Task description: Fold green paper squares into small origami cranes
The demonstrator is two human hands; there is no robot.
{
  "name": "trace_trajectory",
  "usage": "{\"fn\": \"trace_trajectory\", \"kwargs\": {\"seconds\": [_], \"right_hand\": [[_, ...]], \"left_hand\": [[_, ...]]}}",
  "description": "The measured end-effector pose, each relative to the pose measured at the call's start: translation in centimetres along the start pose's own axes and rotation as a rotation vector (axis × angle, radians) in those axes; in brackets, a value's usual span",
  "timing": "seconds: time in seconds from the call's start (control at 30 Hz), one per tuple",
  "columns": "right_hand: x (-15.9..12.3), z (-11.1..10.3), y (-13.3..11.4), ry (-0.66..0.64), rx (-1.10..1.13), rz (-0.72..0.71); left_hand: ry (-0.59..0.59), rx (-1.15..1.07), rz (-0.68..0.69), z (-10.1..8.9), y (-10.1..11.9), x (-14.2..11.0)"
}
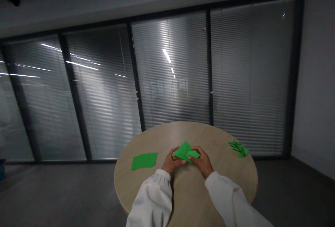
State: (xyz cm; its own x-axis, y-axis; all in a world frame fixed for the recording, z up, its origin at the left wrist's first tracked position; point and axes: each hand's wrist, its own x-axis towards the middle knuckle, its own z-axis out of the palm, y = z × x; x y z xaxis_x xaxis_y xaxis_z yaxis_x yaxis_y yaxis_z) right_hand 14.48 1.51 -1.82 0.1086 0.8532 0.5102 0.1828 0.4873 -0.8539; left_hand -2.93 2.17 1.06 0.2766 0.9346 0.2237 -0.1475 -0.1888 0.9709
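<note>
Both your arms, in loose white sleeves, reach forward from the bottom of the view and angle inward. Your left hand (173, 160) and right hand (202, 160) sit close together, just apart, fingers curled toward each other in pinching grips, thumbs pointing inward. The left cuff gathers at your wrist.

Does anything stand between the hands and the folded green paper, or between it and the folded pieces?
Nothing visible separates the left hand or right hand from the folded green paper. Toward the folded pieces, only the right hand intervenes.
</note>
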Motion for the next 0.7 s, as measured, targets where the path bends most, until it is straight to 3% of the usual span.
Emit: {"fn": "trace_trajectory", "kwargs": {"seconds": [0.37, 0.57, 0.7], "right_hand": [[-0.32, 0.49, -0.73, -0.129, 0.275, 0.128], [-0.56, 0.46, -0.74, -0.219, 0.196, 0.171], [-0.52, 0.43, -0.5, -0.201, 0.137, 0.185]], "left_hand": [[0.099, -0.093, -0.044, -0.43, -0.76, 0.45], [0.055, -0.099, -0.021, -0.33, -0.51, 0.37], [0.059, -0.093, -0.03, -0.22, -0.38, 0.36]]}}
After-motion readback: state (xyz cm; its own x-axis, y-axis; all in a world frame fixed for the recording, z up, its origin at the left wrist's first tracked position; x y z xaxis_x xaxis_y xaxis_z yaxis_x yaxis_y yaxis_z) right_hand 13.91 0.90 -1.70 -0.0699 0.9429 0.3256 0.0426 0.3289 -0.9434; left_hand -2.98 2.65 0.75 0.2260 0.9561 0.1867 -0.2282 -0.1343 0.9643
